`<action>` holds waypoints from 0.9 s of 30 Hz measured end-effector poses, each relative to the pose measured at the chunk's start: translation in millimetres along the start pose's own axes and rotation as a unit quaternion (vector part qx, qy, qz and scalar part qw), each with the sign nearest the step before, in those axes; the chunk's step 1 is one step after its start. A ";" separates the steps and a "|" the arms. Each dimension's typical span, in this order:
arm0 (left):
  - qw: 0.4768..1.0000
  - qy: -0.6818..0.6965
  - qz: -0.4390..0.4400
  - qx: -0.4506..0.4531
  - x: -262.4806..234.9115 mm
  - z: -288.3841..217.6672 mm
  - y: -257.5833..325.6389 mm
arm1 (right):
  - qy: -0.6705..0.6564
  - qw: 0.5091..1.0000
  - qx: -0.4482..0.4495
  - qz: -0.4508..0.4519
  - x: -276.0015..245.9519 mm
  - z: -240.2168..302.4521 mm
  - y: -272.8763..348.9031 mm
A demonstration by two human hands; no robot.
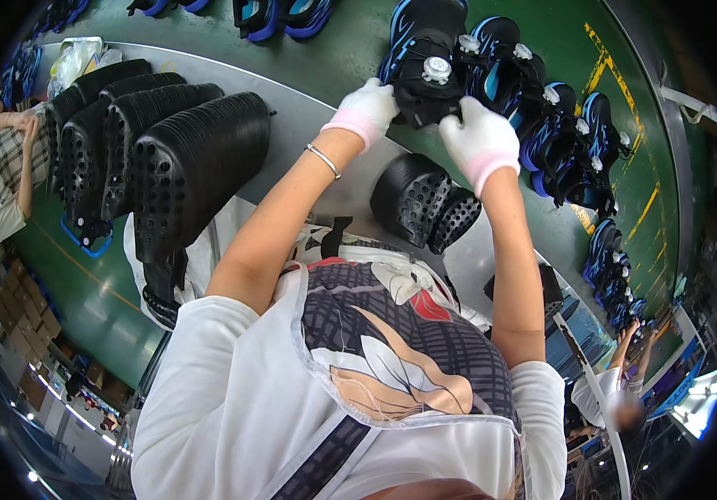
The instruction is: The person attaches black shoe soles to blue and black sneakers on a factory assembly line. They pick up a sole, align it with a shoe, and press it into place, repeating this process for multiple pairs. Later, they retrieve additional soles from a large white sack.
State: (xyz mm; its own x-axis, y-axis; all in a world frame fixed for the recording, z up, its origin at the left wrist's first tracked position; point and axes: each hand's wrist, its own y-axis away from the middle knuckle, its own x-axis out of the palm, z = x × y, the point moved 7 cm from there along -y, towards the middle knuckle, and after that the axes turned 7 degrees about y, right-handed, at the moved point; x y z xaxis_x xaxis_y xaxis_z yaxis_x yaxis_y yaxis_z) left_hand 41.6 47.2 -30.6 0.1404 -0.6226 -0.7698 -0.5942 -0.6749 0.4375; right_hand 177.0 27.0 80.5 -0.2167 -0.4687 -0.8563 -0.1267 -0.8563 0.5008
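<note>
A black sports shoe [429, 37] with blue patterned sides and a white dial lies ahead of me on the green surface, its open collar end toward me. My left hand [371, 108], in a white glove with a pink cuff, grips the left edge of the collar. On the right edge my right hand [481, 136], gloved the same way, is closed with its thumb against the shoe. The fingertips of both hands are partly hidden. Below my hands, two short stacks of black perforated insoles [415, 200] rest on the grey metal ledge [338, 196].
Several tall stacks of black perforated insoles [200, 158] stand to the left. More black and blue shoes [542, 108] line the green surface [342, 62] at the right, others at the far edge. People [8, 175] are at the left and lower right.
</note>
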 end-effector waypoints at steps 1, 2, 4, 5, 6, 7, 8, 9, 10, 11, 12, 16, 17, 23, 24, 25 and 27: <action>0.995 0.084 -0.042 -0.038 -1.8 6.3 1.1 | -0.010 1.000 0.002 0.000 3.6 -3.8 5.6; 0.979 0.168 -0.084 -0.076 -3.4 13.9 2.4 | -0.033 0.999 -0.020 -0.018 7.7 -9.4 7.7; 0.971 0.207 -0.059 -0.101 -15.5 12.0 10.0 | -0.050 0.999 -0.007 -0.017 14.0 -16.9 24.3; 0.976 0.189 -0.056 -0.087 -19.7 13.8 8.8 | -0.064 0.998 0.001 -0.020 14.2 -22.6 29.9; 0.981 0.173 -0.052 -0.068 -24.0 12.9 5.2 | -0.071 0.995 0.011 -0.064 15.9 -29.9 35.6; 0.967 0.137 -0.198 0.084 -49.5 0.3 16.7 | -0.069 0.995 0.012 -0.065 22.0 -33.5 38.7; 0.939 0.213 -0.262 0.062 -56.8 4.7 22.5 | -0.072 0.991 0.012 -0.114 20.6 -36.6 42.5; 0.902 0.285 -0.322 0.041 -73.8 5.3 32.8 | -0.077 0.984 0.012 -0.162 18.0 -36.2 45.1; 0.851 0.433 -0.298 0.010 -65.1 15.8 26.7 | -0.086 0.978 -0.001 -0.188 17.2 -31.0 48.2; 0.852 0.431 -0.298 0.011 -68.0 8.8 27.9 | -0.088 0.978 0.000 -0.189 17.5 -25.7 49.2; 0.675 0.712 -0.195 -0.012 -56.4 0.5 27.4 | -0.093 0.975 -0.025 -0.201 15.9 -15.9 50.4; 0.365 0.931 0.003 -0.011 -34.4 -19.1 29.9 | -0.083 0.990 -0.072 -0.093 26.5 17.6 52.8; 0.403 0.915 -0.016 -0.021 -31.4 -10.8 30.8 | -0.091 0.993 -0.073 -0.028 30.0 22.7 51.9; 0.522 0.832 -0.186 -0.018 -31.5 14.2 31.0 | -0.115 0.990 -0.080 0.033 23.4 43.8 54.0; 0.556 0.801 -0.218 -0.030 -34.1 14.9 31.5 | -0.082 0.994 -0.068 0.014 26.2 42.6 50.7; 0.555 0.802 -0.217 -0.031 -35.7 13.0 29.3 | -0.081 0.994 -0.067 0.015 30.4 45.2 49.5; 0.597 0.754 -0.241 -0.131 -34.6 20.1 29.0 | -0.068 0.994 -0.082 -0.016 31.8 53.5 47.0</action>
State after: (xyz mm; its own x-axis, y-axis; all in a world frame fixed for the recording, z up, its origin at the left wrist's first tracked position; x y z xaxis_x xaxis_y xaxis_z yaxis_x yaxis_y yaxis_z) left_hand 3.6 57.1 -0.7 0.9156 0.1542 0.3714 -0.0803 -0.8349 0.5445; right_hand 112.4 -16.5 83.5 -0.3449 -0.4171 -0.8409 0.0211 -0.8991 0.4373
